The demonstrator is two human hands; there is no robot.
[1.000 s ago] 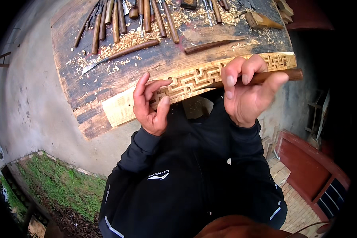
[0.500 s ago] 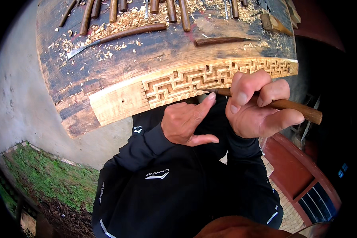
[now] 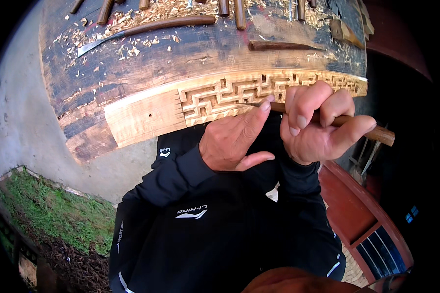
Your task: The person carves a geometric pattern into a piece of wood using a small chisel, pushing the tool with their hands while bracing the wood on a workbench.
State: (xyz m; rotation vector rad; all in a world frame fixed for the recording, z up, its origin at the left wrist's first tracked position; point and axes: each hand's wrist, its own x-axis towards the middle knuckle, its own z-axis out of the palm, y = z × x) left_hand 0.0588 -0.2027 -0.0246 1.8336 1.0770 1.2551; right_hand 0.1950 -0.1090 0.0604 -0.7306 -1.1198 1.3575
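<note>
Closest to your eyes, on the near side of the long pale wooden board (image 3: 215, 100) carved with an angular meander pattern, is your black long-sleeved jacket (image 3: 200, 249). Your left hand (image 3: 234, 139) is just off the board's near edge, back turned up and gripping nothing: your thumb stands well apart from your fingers, and the extended fingers reach the front of the slim carving tool with a round brown wooden handle (image 3: 384, 135). You can't tell from here whether they press on it. Your right hand (image 3: 313, 129), at the board's near edge and right of your left hand, has its fingers curled round that handle. The handle's butt sticks out beyond your thumb, and the dark pointed end meets the carved pattern.

The board itself lies along the near edge of the worn, dark-stained wooden table (image 3: 132, 78), its plain end to your left. Beyond the board lie a slender dark brown tapered wooden piece (image 3: 281, 46) and, farther left, a flat-bladed steel chisel with a long brown handle (image 3: 168, 25). Farther past the board, pale curled wood shavings (image 3: 168, 10) lie among several brown wooden tool handles (image 3: 240, 14).
</note>
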